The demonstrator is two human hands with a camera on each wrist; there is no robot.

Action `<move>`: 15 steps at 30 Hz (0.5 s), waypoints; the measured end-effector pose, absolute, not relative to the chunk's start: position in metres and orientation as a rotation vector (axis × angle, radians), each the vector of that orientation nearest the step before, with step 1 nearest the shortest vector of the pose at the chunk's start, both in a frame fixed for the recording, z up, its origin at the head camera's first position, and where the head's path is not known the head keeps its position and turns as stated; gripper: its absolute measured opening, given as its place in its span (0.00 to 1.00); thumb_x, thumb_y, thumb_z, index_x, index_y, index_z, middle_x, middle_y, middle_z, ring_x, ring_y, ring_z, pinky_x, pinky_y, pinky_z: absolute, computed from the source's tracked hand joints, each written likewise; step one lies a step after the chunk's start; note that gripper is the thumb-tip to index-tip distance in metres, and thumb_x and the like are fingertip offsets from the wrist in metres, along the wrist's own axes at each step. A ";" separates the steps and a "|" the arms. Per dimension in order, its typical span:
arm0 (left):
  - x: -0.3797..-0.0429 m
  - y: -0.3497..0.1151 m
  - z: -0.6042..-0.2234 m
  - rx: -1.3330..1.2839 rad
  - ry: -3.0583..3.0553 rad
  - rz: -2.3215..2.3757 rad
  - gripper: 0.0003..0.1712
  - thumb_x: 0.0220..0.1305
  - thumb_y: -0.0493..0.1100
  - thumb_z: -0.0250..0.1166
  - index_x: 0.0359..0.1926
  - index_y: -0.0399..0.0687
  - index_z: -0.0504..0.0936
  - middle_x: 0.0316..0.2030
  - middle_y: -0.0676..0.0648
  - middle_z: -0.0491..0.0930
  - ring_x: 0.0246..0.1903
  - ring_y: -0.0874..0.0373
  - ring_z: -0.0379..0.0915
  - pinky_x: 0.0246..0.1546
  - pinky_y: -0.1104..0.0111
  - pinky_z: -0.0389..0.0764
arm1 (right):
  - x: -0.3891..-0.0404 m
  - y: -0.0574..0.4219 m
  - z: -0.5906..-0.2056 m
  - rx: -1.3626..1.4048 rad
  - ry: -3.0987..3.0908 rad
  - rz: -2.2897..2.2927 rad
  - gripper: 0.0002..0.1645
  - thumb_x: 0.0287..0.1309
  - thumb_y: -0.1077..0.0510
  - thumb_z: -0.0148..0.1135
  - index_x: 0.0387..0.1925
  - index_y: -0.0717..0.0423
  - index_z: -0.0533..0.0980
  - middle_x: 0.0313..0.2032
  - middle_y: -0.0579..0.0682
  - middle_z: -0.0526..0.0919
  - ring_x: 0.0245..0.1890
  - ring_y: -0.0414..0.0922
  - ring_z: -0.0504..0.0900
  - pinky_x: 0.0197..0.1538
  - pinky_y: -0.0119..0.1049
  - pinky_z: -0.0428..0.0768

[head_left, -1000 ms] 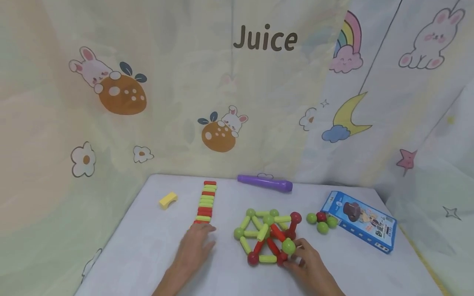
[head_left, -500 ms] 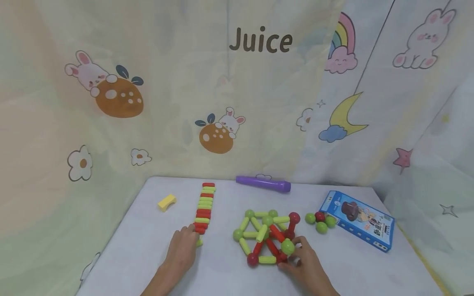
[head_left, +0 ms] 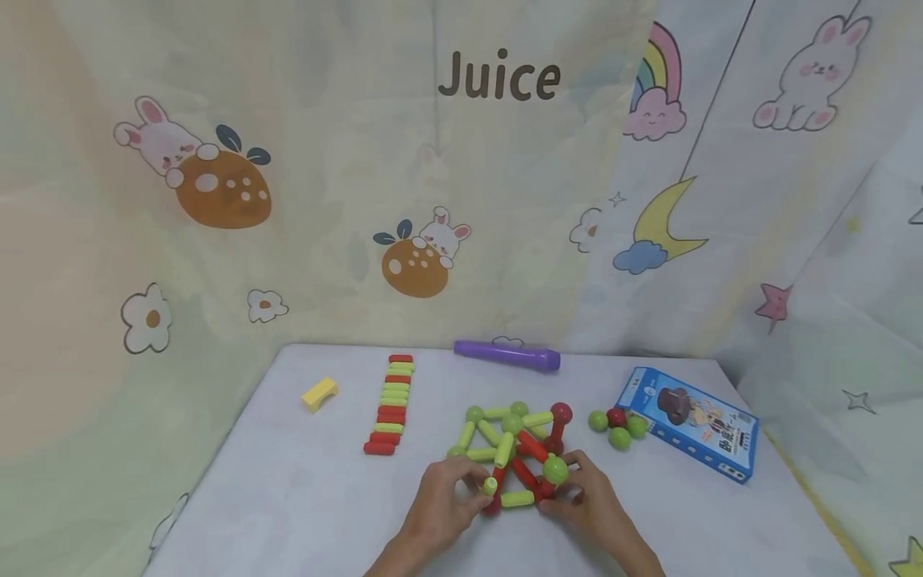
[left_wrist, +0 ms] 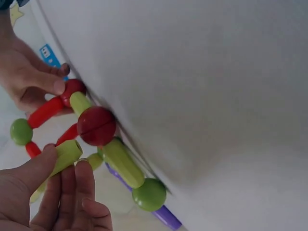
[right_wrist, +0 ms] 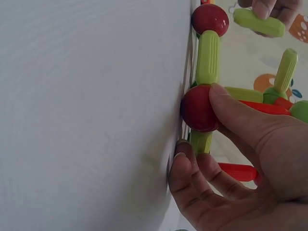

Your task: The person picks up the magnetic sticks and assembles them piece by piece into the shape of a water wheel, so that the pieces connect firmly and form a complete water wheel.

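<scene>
A magnetic stick-and-ball structure [head_left: 512, 424] of yellow-green and red rods with green and red balls stands on the table. My left hand [head_left: 443, 505] pinches a loose yellow-green rod [left_wrist: 66, 154] between thumb and fingers, close by the front-left red ball [left_wrist: 96, 125]. In the right wrist view this rod [right_wrist: 260, 22] is apart from the structure. My right hand [head_left: 594, 501] holds the front-right red ball [right_wrist: 199, 108], thumb on top and fingers curled beside it. Above that hand, a green ball [head_left: 555, 470] tops slanting red rods.
Left of the structure runs a column of red and yellow-green rods [head_left: 391, 414]. A yellow arch block [head_left: 320, 395] lies farther left. At the back is a purple microphone-shaped toy [head_left: 507, 355]. Several loose balls [head_left: 618, 438] sit beside a blue box [head_left: 692, 425] at right.
My left hand has taken a yellow-green rod from the near end of the column and carried it right to the structure's front-left corner. My right hand stays at the front-right ball.
</scene>
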State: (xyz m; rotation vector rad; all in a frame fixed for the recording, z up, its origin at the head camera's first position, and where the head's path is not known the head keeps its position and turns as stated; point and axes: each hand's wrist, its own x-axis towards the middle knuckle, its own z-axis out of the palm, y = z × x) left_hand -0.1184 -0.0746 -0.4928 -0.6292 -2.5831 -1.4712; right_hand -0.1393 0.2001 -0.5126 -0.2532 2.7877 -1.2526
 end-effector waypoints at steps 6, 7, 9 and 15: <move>-0.120 -0.068 -0.501 -0.604 -2.601 -1.434 0.14 0.59 0.34 0.82 0.44 0.52 0.91 0.37 0.63 0.86 0.41 0.67 0.81 0.50 0.65 0.85 | -0.140 0.199 -0.512 -0.258 2.782 -1.258 0.13 0.49 0.58 0.87 0.35 0.49 0.89 0.51 0.49 0.78 0.46 0.46 0.80 0.40 0.31 0.84; -0.120 -0.068 -0.501 -0.604 -2.602 -1.422 0.14 0.59 0.34 0.82 0.44 0.52 0.91 0.38 0.63 0.86 0.41 0.68 0.81 0.50 0.65 0.85 | -0.140 0.199 -0.512 -0.253 2.782 -1.255 0.13 0.49 0.58 0.87 0.35 0.49 0.89 0.51 0.49 0.78 0.46 0.46 0.80 0.40 0.31 0.84; -0.120 -0.067 -0.501 -0.615 -2.594 -1.412 0.14 0.59 0.34 0.82 0.44 0.52 0.91 0.37 0.63 0.86 0.40 0.67 0.81 0.50 0.64 0.86 | -0.140 0.199 -0.512 -0.256 2.783 -1.250 0.13 0.49 0.58 0.87 0.35 0.49 0.88 0.51 0.49 0.78 0.46 0.46 0.80 0.40 0.31 0.84; -0.121 -0.072 -0.496 -0.641 -2.654 -1.355 0.18 0.59 0.38 0.83 0.50 0.50 0.90 0.43 0.58 0.87 0.44 0.61 0.82 0.51 0.62 0.86 | -0.142 0.227 -0.497 -0.462 2.705 -1.215 0.18 0.56 0.56 0.83 0.48 0.51 0.88 0.51 0.49 0.81 0.45 0.46 0.82 0.41 0.32 0.84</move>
